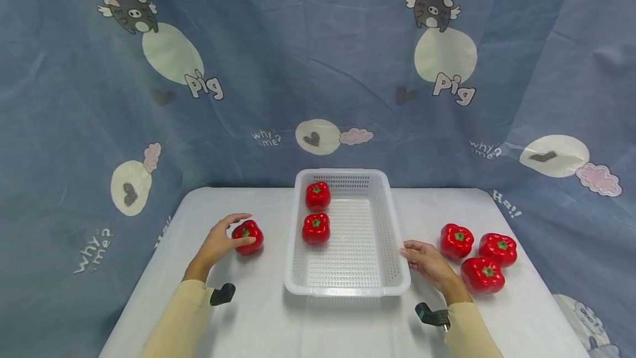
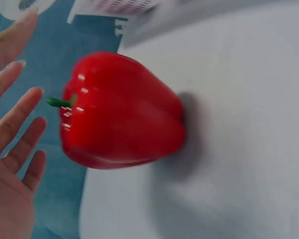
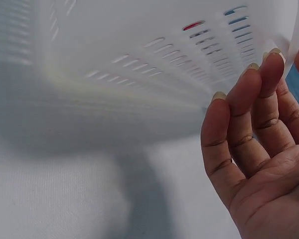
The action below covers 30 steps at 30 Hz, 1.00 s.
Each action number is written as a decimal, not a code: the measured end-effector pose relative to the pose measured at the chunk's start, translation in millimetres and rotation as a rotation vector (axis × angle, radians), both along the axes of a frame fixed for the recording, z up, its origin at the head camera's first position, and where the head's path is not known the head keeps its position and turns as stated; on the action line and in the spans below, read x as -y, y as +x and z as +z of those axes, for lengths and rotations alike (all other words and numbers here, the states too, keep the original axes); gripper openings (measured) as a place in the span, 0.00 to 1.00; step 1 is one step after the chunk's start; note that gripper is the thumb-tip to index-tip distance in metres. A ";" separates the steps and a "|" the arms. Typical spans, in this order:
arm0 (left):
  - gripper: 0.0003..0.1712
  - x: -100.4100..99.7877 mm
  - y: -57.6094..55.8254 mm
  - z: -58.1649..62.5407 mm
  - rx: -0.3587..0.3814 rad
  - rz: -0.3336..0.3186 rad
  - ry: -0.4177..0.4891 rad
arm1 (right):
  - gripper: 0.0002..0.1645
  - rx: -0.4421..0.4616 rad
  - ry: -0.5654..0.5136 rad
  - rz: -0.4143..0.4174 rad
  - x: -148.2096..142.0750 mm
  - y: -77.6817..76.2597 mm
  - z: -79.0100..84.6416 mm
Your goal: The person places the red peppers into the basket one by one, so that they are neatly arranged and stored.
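Observation:
A red bell pepper [image 1: 252, 230] with a short green stem stands on the table, left of a white plastic basket [image 1: 348, 291]. My left hand [image 1: 218, 245] is around its near side, thumb and fingers spread apart. In the left wrist view a gap shows between those fingers and the pepper [image 2: 124, 112]. My right hand [image 1: 431, 264] holds the basket's right rim; in the right wrist view the curled fingers [image 3: 244, 124] lie against the slotted wall below it. Inside the basket, along its left side, sit two red peppers, one far [image 1: 318, 196] and one nearer [image 1: 316, 229].
Three more red peppers form a cluster right of my right hand: one at left [image 1: 456, 241], one at right [image 1: 498, 249], one in front [image 1: 483, 275]. A white cloth covers the table [image 1: 343, 330]. Behind it hangs a blue printed curtain [image 1: 318, 59].

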<state>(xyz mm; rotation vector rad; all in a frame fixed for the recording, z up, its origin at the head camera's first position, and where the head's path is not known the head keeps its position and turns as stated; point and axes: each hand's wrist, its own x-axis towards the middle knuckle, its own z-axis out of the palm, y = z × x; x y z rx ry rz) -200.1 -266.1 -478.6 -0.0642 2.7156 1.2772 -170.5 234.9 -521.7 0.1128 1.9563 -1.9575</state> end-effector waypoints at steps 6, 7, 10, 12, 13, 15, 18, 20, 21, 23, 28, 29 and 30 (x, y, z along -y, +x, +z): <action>0.45 3.7 -0.9 -20.9 0.033 0.075 0.026 | 0.21 -0.011 -0.026 0.018 -1.2 -1.0 -2.6; 0.45 3.6 -0.7 -23.8 0.038 0.084 0.029 | 0.20 -0.011 -0.029 0.019 -1.4 -1.1 -2.9; 0.47 3.1 -0.4 -31.5 0.051 0.100 0.033 | 0.19 -0.011 -0.029 0.018 -1.5 -1.2 -3.6; 0.49 2.2 -0.1 -35.0 0.055 0.110 0.034 | 0.19 -0.011 -0.028 0.014 -1.2 -1.2 -3.7; 0.49 1.7 0.1 -36.5 0.061 0.121 0.040 | 0.19 -0.010 -0.027 0.013 -1.0 -1.2 -3.8; 0.49 1.1 0.3 -38.5 0.066 0.134 0.040 | 0.19 -0.008 -0.024 0.010 -0.6 -1.3 -3.9; 0.49 0.8 1.4 -39.4 0.074 0.155 0.042 | 0.21 -0.002 -0.015 0.004 0.2 -1.3 -4.3; 0.49 1.3 1.8 -39.2 0.078 0.158 0.042 | 0.22 0.001 -0.008 -0.006 0.7 -1.3 -4.1; 0.49 1.7 2.0 -39.0 0.080 0.157 0.042 | 0.23 0.003 -0.004 -0.011 0.9 -1.3 -4.0; 0.49 2.2 2.2 -38.2 0.080 0.149 0.040 | 0.25 0.004 0.004 -0.016 1.3 -1.2 -3.6; 0.48 4.2 1.1 -37.3 0.077 0.132 0.025 | 0.25 0.005 -0.005 -0.016 1.2 -1.2 -3.3; 0.48 4.3 0.5 -37.0 0.080 0.130 0.019 | 0.24 0.005 -0.011 -0.014 0.8 -1.3 -3.5; 0.48 4.4 -0.4 -36.8 0.082 0.124 0.011 | 0.23 0.003 -0.015 -0.009 0.1 -1.5 -3.9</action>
